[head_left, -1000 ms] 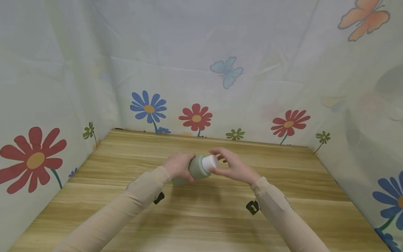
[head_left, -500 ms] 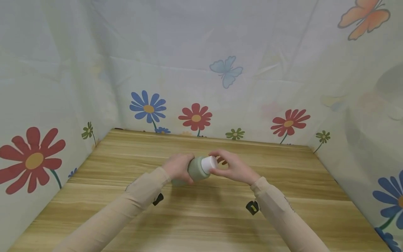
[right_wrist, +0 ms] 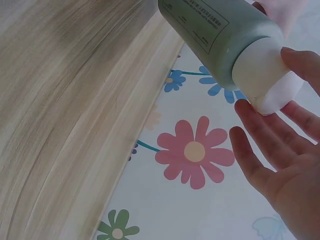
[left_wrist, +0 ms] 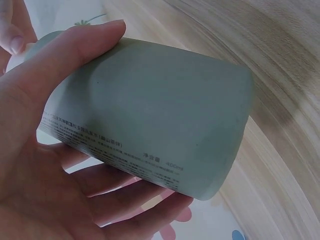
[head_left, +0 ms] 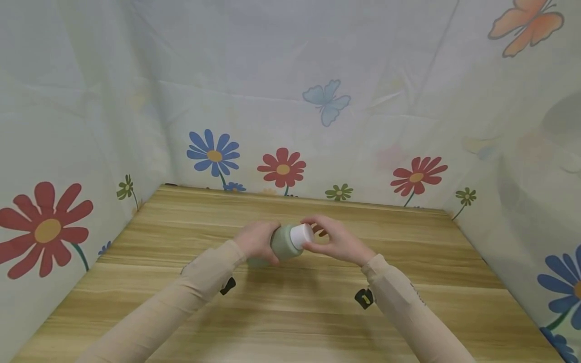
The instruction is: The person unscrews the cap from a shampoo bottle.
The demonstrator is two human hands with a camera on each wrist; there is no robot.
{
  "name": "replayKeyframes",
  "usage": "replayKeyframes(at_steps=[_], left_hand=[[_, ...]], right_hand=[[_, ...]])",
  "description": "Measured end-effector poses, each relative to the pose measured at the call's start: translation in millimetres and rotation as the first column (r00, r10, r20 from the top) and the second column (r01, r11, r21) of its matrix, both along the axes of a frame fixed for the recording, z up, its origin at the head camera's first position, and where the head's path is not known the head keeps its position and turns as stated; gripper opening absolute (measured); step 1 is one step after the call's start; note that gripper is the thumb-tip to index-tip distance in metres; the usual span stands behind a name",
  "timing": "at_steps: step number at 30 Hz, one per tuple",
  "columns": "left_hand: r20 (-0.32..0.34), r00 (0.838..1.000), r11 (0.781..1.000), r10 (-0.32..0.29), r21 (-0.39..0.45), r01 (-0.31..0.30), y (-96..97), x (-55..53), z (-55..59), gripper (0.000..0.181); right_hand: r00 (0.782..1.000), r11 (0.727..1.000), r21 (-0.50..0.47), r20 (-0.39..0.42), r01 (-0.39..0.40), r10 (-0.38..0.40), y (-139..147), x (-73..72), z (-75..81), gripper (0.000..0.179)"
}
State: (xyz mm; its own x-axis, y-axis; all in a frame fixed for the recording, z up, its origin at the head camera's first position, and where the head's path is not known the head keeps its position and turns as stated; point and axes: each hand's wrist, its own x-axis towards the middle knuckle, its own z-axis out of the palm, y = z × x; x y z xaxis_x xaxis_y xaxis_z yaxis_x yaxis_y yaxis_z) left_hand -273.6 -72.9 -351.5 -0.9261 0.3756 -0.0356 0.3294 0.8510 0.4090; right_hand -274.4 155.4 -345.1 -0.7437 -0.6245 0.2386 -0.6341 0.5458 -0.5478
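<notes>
A smooth, pale grey-green cylindrical bottle (left_wrist: 165,115) with rounded edges and a matt finish is held tilted over the middle of the worktop (head_left: 290,312), its capped end raised towards the person's right. Small dark lettering (left_wrist: 100,137) runs along its side, with "400ml" readable, and a thin-lined rectangular text panel (right_wrist: 202,25) shows on another face. A plain white, short cylindrical cap (right_wrist: 260,70) sits on the neck.

The left hand (head_left: 257,241) grips the bottle's body, thumb along one side and fingers wrapped round the other, covering part of the print and, from the head view, much of the body. The right hand (head_left: 336,241) holds the cap between thumb and curved fingers, the little finger standing apart from it.

Beige long sleeves (head_left: 408,307) cover both forearms, with a small black fitting (head_left: 363,298) at the right wrist. The worktop has a yellow-brown wood grain. Behind it hangs a creased, whitish cloth (head_left: 254,65) printed with red flowers (head_left: 282,169), blue flowers (head_left: 214,155), a pale blue butterfly (head_left: 327,102) and an orange butterfly (head_left: 526,25).
</notes>
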Motion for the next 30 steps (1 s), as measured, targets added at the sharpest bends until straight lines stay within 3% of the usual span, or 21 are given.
replayKeyframes(at_steps=[10, 30], left_hand=[[0.008, 1.0, 1.0, 0.01, 0.01, -0.01, -0.9, 1.3, -1.7, 0.066], [0.007, 1.0, 1.0, 0.007, -0.009, -0.007, -3.2, 1.5, 1.7, 0.067]], right_hand=[[0.999, 1.0, 0.022, -0.025, -0.019, 0.019, -1.0, 0.3, 0.8, 0.052], [1.0, 1.0, -0.025, 0.017, 0.007, -0.007, -0.1, -0.6, 0.8, 0.05]])
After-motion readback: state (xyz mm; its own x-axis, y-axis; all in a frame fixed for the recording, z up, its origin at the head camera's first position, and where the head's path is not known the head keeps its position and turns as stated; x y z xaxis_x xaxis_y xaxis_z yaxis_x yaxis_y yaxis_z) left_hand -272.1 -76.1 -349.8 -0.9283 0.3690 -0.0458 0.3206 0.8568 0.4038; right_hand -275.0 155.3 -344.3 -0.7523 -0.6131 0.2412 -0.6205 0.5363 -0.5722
